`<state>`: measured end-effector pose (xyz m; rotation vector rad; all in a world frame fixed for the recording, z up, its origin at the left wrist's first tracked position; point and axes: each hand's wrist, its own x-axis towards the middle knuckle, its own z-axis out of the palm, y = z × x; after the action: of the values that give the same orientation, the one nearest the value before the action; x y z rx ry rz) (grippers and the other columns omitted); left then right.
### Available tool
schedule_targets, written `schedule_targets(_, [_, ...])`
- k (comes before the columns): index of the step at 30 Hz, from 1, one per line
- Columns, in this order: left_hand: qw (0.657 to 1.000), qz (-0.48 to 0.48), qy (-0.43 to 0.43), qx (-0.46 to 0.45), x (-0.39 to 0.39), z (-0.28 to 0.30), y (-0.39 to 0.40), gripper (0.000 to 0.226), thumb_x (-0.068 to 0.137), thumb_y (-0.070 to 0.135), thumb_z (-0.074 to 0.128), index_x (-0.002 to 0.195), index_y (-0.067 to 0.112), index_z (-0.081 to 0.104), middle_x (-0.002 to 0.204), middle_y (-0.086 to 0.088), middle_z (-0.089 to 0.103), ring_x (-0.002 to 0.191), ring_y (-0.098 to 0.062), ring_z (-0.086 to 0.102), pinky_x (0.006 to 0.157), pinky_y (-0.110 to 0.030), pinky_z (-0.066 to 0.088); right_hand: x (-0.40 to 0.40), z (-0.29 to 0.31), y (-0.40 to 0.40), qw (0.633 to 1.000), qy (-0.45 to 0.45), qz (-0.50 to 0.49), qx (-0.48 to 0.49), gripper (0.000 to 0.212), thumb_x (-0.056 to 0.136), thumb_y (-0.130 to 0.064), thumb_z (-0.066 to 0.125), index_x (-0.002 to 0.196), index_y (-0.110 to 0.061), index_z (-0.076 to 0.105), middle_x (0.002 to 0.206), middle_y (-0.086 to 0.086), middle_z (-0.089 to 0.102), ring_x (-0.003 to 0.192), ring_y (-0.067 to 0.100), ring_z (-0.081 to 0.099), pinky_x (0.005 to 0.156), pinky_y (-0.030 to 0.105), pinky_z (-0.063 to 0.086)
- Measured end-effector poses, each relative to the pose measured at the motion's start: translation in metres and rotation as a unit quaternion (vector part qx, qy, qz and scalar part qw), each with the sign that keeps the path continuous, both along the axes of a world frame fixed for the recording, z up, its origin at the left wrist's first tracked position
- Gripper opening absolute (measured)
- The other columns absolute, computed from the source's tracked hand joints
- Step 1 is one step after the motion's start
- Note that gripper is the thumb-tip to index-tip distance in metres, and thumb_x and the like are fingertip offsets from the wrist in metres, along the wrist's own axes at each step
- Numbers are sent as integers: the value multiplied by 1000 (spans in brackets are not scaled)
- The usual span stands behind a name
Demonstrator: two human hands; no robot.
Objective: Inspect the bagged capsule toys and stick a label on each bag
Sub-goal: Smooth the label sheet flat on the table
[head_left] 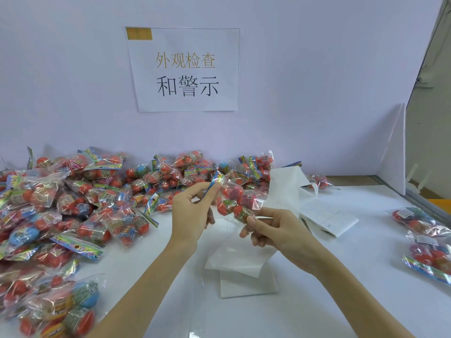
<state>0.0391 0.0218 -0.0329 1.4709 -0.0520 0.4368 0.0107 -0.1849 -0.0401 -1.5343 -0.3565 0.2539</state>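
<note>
Fingers (214, 187) of our left hand (189, 213) pinch the printed header of one bag of capsule toys (234, 198), held above the white table (341, 276); our right hand (271, 230) grips its lower end — thumb on a red capsule. Unsorted pile (73, 203) lies left, label sheets (327, 218) just right, more bags (427, 242) far right
</note>
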Motion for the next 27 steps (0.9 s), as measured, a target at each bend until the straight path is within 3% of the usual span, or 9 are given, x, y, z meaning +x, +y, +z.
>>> schedule_targets(6, [999,-29,16,-22,3,2,9,14,87,36,78,94,24,82,65,-2,63,36,-12,36,37,-18,31,-1,0,1,1000,-10,12,-6,34,97,-36,69,117,-9,69,99,17,79,75,24,71,67,25,54])
schedule_targets(10, [998,3,-2,59,2,1,9,13,88,48,76,99,41,76,82,1,69,41,-20,57,39,-24,42,0,-1,0,999,-24,-22,-5,21,101,-26,69,120,-22,74,101,14,80,84,27,75,70,25,55])
schedule_targets(12, [996,23,17,90,3,-2,6,37,84,58,72,111,33,66,96,-2,67,56,-22,69,47,-25,52,1,-1,1,997,-42,-64,-4,22,100,-22,69,112,-37,79,98,11,81,82,25,76,68,23,54])
schedule_targets(15, [987,34,99,125,0,-5,-1,57,84,71,61,117,24,54,110,-8,62,82,-22,70,75,-37,62,3,-4,1,990,-66,-122,0,25,98,-19,71,114,-36,80,93,7,81,78,19,74,66,23,54])
schedule_targets(18, [975,-129,173,-53,-2,3,-5,78,84,79,53,116,9,64,99,-13,68,76,-23,71,80,-40,61,2,-5,2,978,-119,-162,-46,32,98,-12,71,121,-33,77,91,-1,80,74,12,72,65,21,54])
schedule_targets(20, [955,-215,160,-128,-4,8,-5,74,85,75,59,112,7,75,97,-17,73,83,-29,73,82,-39,62,1,-3,5,974,-141,-160,-82,40,98,-4,68,120,-35,78,101,-2,75,78,11,71,68,21,55])
schedule_targets(22, [967,-195,125,-103,-3,3,-7,61,79,52,82,124,12,70,101,-15,76,94,-33,75,90,-42,61,-2,-1,5,974,-148,-143,-97,50,99,7,58,120,-34,78,112,-1,71,86,12,71,70,21,55])
schedule_targets(23, [976,-163,121,-82,-2,0,-6,70,71,41,89,131,16,62,104,-12,77,98,-32,75,95,-43,58,-2,-1,4,976,-150,-134,-87,54,100,10,53,122,-33,78,113,-1,71,89,14,72,71,22,56])
schedule_targets(27, [982,-156,100,-21,-1,-1,-2,79,62,30,91,133,14,59,112,-8,78,105,-28,75,100,-45,56,-3,1,5,989,-73,-126,9,29,105,-20,61,133,-24,64,99,7,73,90,25,75,75,34,60])
